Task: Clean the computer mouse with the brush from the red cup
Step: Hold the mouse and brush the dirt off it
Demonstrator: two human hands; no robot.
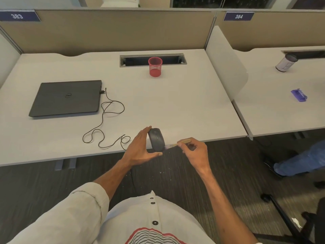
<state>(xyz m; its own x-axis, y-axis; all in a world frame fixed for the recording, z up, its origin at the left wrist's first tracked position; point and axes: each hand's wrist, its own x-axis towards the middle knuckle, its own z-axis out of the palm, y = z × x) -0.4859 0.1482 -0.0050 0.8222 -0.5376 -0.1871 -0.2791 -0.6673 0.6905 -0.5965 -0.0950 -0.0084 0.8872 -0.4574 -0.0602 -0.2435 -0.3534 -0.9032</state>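
Observation:
My left hand (pixel 140 148) holds a black computer mouse (pixel 156 139) lifted over the desk's front edge, fingers on its far end and thumb under its near end. My right hand (pixel 193 152) grips a small brush (pixel 177 143) with a light wooden handle. Its blurred bristle end touches the mouse's right side. The mouse's thin black cable (pixel 105 120) loops across the desk to a closed laptop. The red mesh cup (pixel 155 66) stands far back at the desk's middle, with nothing seen in it.
A closed dark laptop (pixel 66 98) lies at the left of the grey desk (pixel 175 103). A cable slot (pixel 153 59) runs behind the cup. Partition walls enclose the desk. On the neighbouring desk are a tipped canister (pixel 285 63) and a purple object (pixel 299 95). Another person's leg (pixel 302 161) is at the right.

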